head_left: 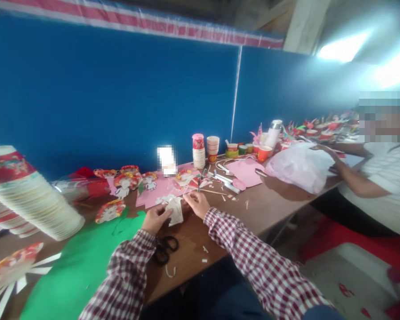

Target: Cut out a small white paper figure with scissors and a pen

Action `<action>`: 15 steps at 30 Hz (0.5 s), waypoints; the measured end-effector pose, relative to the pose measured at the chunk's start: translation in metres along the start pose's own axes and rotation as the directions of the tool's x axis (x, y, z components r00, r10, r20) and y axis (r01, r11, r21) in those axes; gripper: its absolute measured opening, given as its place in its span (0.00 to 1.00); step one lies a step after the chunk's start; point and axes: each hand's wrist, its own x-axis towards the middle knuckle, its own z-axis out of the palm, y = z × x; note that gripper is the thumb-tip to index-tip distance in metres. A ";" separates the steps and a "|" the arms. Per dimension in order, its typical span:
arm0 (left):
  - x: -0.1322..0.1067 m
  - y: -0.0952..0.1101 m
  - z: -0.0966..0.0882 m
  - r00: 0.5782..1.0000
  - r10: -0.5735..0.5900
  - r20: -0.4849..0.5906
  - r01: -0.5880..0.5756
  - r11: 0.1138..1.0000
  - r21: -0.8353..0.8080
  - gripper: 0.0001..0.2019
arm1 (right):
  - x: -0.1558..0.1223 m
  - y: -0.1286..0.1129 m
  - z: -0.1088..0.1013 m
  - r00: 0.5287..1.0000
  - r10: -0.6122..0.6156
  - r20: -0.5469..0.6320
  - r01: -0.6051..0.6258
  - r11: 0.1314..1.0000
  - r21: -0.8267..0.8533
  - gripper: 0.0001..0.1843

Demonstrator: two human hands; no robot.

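My left hand point(157, 218) pinches a small piece of white paper point(175, 211) between thumb and fingers, just above the table. At the paper's right edge, my right hand point(198, 204) is closed with its fingertips together; what they grip is too small to make out. A dark pen-like stick point(199, 183) shows just behind that hand, and I cannot tell whether it is held. Black-handled scissors point(166, 250) lie on the table below the paper, partly under my left wrist. Behind my hands lies pink paper point(150, 198) with white cut-outs and scraps.
Stacked paper cups point(36, 195) lean at the left beside a green sheet point(83, 262). More cups point(198, 151) stand by the blue wall point(120, 89). Pens point(225, 178) and pink paper point(246, 171) lie right of centre. A co-worker sits right, near a white plastic bag point(300, 166).
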 end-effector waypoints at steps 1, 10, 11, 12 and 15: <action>-0.002 0.000 0.000 1.000 0.003 -0.018 -0.003 0.999 -0.037 0.18 | -0.001 0.000 -0.001 1.000 0.002 -0.012 -0.002 1.000 -0.006 0.18; -0.009 0.000 -0.007 0.965 -0.016 -0.261 -0.088 0.920 -0.382 0.11 | -0.003 -0.001 -0.003 0.998 0.042 -0.040 -0.043 0.999 -0.025 0.15; -0.008 -0.001 -0.008 0.959 -0.028 -0.282 -0.094 0.907 -0.410 0.10 | -0.004 0.000 -0.002 0.998 0.055 -0.030 -0.056 0.998 -0.025 0.14; -0.007 -0.001 -0.009 0.954 -0.039 -0.296 -0.097 0.896 -0.434 0.09 | -0.004 0.001 -0.002 0.998 0.066 -0.017 -0.067 0.997 -0.025 0.12; -0.006 0.000 -0.010 0.946 -0.079 -0.315 -0.092 0.865 -0.493 0.07 | -0.006 0.005 -0.001 0.996 0.089 0.004 -0.089 0.995 -0.032 0.14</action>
